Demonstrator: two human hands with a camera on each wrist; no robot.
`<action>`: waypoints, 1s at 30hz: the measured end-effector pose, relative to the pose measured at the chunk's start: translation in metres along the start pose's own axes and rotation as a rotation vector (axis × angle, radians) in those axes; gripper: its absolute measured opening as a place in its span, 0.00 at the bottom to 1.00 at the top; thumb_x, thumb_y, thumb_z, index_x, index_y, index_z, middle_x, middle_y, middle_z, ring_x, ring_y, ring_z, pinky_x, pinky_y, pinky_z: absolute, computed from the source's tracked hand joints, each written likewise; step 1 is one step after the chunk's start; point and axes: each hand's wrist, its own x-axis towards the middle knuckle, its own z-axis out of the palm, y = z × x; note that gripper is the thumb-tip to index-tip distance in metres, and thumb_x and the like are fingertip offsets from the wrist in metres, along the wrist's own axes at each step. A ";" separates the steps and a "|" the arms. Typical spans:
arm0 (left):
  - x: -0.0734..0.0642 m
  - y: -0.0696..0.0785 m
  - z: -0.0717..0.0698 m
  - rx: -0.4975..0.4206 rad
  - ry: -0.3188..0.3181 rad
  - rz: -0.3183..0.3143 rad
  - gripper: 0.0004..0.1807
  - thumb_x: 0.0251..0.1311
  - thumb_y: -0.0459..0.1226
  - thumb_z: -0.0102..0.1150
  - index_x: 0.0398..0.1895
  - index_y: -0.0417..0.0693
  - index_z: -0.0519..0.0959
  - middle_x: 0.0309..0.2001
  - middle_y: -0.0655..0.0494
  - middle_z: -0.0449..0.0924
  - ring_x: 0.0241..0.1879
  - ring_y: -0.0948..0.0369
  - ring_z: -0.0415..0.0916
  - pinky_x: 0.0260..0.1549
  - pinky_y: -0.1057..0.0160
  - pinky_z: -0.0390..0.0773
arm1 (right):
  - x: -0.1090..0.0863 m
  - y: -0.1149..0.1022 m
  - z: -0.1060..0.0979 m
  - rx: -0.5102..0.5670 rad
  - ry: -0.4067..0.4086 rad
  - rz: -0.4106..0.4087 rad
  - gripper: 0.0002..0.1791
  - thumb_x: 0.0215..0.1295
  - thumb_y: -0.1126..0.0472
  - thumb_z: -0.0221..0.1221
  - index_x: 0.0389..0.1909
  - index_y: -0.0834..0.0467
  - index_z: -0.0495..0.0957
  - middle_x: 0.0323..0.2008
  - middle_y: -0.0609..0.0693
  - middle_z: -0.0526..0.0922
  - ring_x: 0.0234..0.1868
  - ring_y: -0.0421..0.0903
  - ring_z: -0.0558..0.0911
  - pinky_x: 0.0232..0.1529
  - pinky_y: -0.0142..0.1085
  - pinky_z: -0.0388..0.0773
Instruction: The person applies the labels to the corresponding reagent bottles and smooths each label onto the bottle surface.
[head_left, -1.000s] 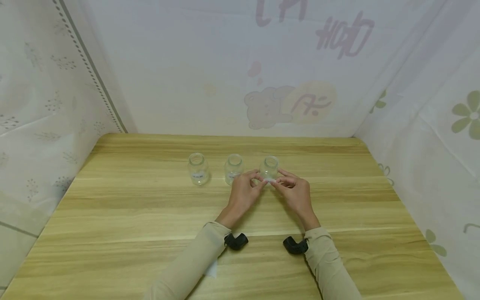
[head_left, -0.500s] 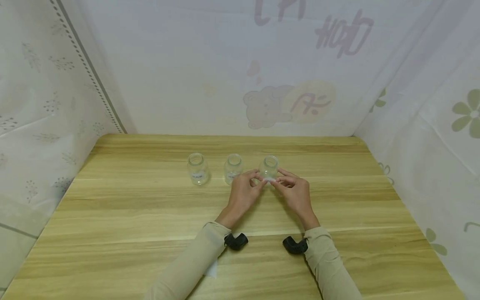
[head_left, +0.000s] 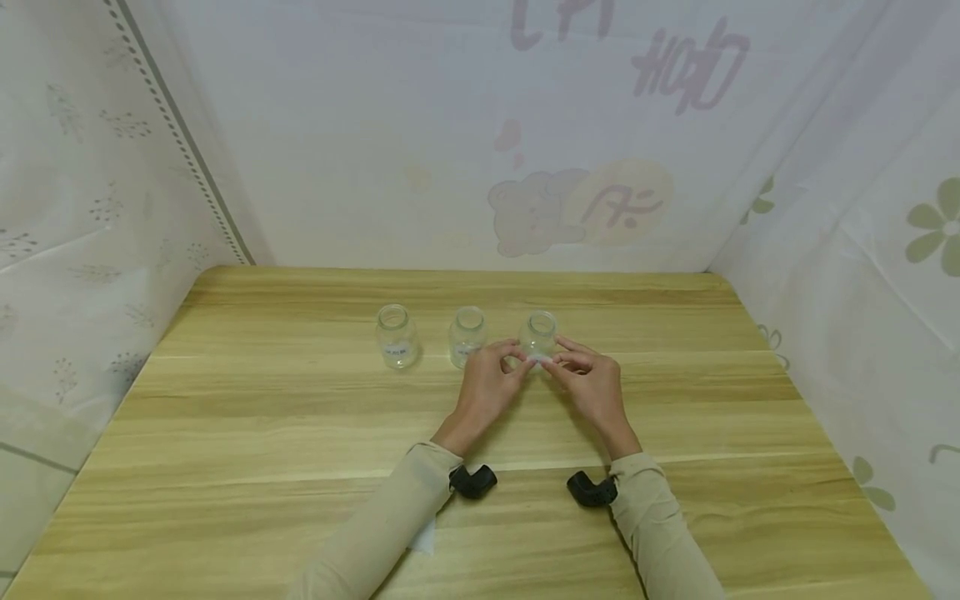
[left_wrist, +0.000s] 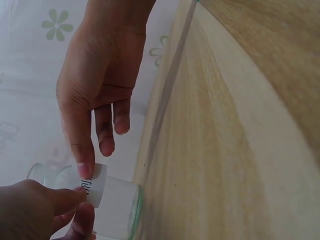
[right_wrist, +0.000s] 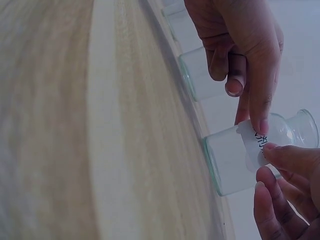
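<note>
Both hands are at the rightmost glass jar (head_left: 542, 327), which stands upright and without a lid on the table. A white label (right_wrist: 250, 145) with black characters lies against its front, partly covered by the thumbs. My left hand (head_left: 489, 385) comes from the left, its thumb tip pressing the label and its fingers at the jar's side. From the right, my right hand (head_left: 594, 390) has its thumb on the label close to the other thumb, with fingers round the opposite side. In the left wrist view, one end of the label (left_wrist: 97, 186) shows between the thumbs.
To the left stand two more open jars, a middle jar (head_left: 467, 332) and a left jar (head_left: 396, 340), both with labels in front. A white piece of paper (head_left: 423, 537) lies partly under the left sleeve on the wooden table (head_left: 262, 467). Printed cloth (head_left: 360, 150) hangs behind.
Hardly anything differs. Both hands stay at the right jar with thumbs on the label, and the jars keep their places.
</note>
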 end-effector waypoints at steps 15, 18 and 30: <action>0.000 0.000 0.001 -0.017 -0.001 -0.019 0.06 0.63 0.35 0.72 0.36 0.40 0.88 0.52 0.38 0.86 0.14 0.71 0.71 0.13 0.70 0.69 | 0.000 0.000 0.001 0.017 0.013 0.028 0.10 0.62 0.55 0.74 0.30 0.59 0.90 0.56 0.51 0.86 0.31 0.48 0.87 0.30 0.29 0.79; 0.001 0.000 0.002 -0.024 -0.004 -0.030 0.06 0.63 0.36 0.72 0.37 0.40 0.88 0.49 0.39 0.87 0.13 0.71 0.70 0.12 0.70 0.68 | 0.000 0.000 0.001 0.018 0.013 0.031 0.10 0.62 0.56 0.75 0.30 0.59 0.90 0.56 0.51 0.87 0.31 0.47 0.86 0.31 0.29 0.79; 0.001 0.000 0.002 -0.039 0.002 -0.037 0.06 0.63 0.36 0.72 0.36 0.40 0.88 0.52 0.38 0.86 0.12 0.71 0.69 0.10 0.71 0.65 | 0.000 -0.001 0.000 0.017 0.009 0.039 0.10 0.62 0.56 0.75 0.30 0.60 0.90 0.56 0.51 0.87 0.31 0.47 0.87 0.31 0.29 0.79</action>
